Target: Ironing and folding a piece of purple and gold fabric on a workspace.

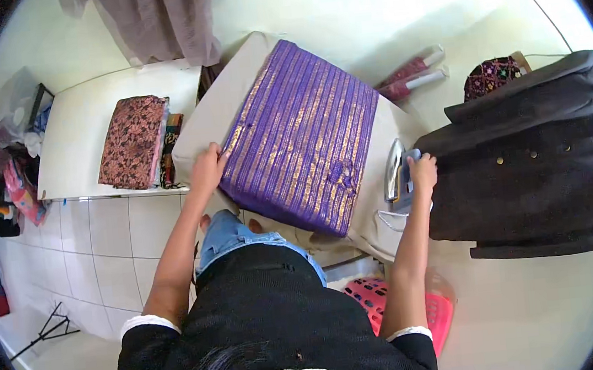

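Note:
A purple cloth with gold stripes (302, 136) is spread over a pale covered ironing surface (233, 84), its near edge hanging over the front. At the cloth's left edge, the fingers of my left hand (208, 167) close on its border. My right hand (424, 172) is wrapped around the handle of a clothes iron (400, 177). The iron stands tilted up on the right end of the surface, its metal soleplate turned towards the cloth and apart from it. Below the handle, a pale cord (393, 220) loops down. A bunched, rosette-like patch (342, 175) shows near the cloth's lower right.
On a white table (73, 147) at left lies a folded floral cloth (132, 142) beside other folded fabric. A dark buttoned jacket (526, 179) hangs at right. Two wrapped rolls (409, 75) rest near the wall. Below my right arm is a pink plastic basket (440, 315).

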